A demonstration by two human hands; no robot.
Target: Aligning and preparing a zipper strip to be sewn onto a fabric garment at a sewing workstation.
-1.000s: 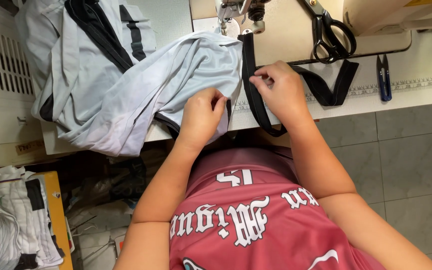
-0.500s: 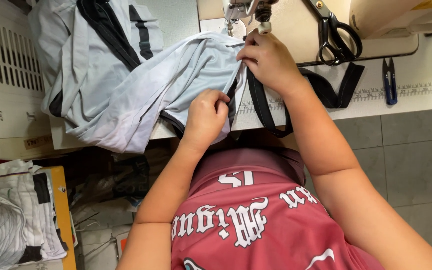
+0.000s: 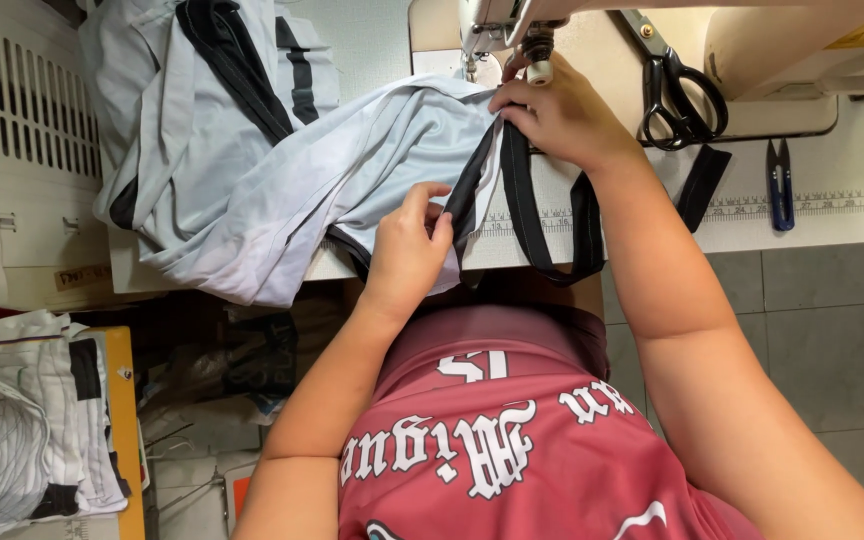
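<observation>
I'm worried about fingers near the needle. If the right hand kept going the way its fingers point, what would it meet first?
Probably the sewing machine's presser foot: the right hand points at it over the black trim strip; depth is unclear.

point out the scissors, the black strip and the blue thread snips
scissors (image 3: 680, 95), head view, on the black handles
black strip (image 3: 522, 215), head view, on the loop below the right hand
blue thread snips (image 3: 779, 185), head view, on the blue body
</observation>
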